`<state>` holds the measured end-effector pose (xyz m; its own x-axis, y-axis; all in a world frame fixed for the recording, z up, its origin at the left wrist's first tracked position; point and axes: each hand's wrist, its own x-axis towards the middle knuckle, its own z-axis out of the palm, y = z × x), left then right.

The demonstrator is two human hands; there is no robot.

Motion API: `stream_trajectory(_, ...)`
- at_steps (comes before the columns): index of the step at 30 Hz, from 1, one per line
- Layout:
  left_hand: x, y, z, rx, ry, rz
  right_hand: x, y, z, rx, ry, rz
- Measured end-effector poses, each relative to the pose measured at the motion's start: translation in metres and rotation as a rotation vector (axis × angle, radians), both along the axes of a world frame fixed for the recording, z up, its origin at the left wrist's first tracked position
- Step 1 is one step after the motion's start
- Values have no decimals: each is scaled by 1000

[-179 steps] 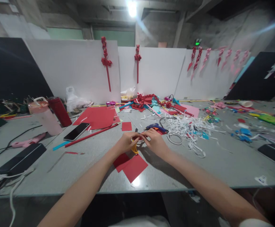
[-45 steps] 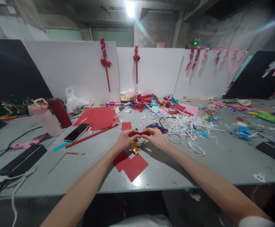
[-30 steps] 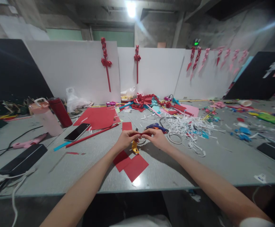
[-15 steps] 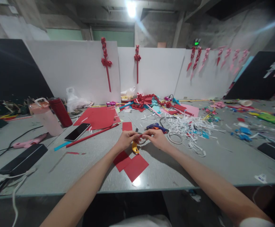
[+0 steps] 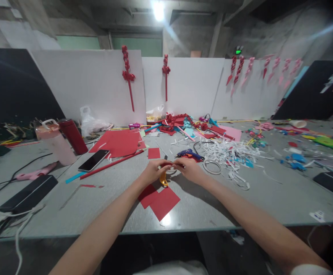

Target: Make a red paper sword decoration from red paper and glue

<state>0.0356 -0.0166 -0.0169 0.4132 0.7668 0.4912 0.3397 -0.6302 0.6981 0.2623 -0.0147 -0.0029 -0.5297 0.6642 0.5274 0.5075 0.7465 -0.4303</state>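
Note:
My left hand (image 5: 152, 170) and my right hand (image 5: 188, 168) meet over the middle of the table, fingers closed on a small piece of red paper (image 5: 167, 165) between them. Just below the fingertips is a yellow-handled tool (image 5: 163, 178), probably scissors. Two overlapping red paper squares (image 5: 165, 203) lie nearer the table edge. Beyond my hands is another red square (image 5: 154, 153). A blue glue gun (image 5: 189, 154) rests behind my right hand, with a white ring (image 5: 212, 167) to its right.
White paper strips (image 5: 226, 151) are heaped at the right. On the left lie a phone (image 5: 94, 160), a red stick (image 5: 112, 164), a pink glue gun (image 5: 37, 172) and a black power strip (image 5: 28, 193). A pink bottle (image 5: 57, 143) and red bottle (image 5: 73, 136) stand behind.
The red paper between my fingers shows wider and more to the left. My left hand has tilted slightly, uncovering more of the red square behind it.

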Motion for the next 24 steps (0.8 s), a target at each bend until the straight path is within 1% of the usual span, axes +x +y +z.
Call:
stream_trajectory(4, -5, 4, -6, 143, 75, -5, -2, -5, 3, 61, -57, -2)
stream_trajectory(8, -6, 6, -12, 235, 174, 41, -5, -9, 3, 159, -155, 10)
stream_trajectory(10, -6, 6, -14, 270, 204, 48, -7, -8, 2, 176, -169, 16)
stream_trajectory(15, -5, 4, -11, 283, 213, 62, -8, -3, -2, 167, -145, -4)
stream_trajectory(18, -6, 3, -9, 317, 249, 61, -9, -4, -5, 168, -144, -21)
stream_trajectory(24, -9, 1, -6, 374, 319, 52, -11, -3, -12, 248, -174, -8)
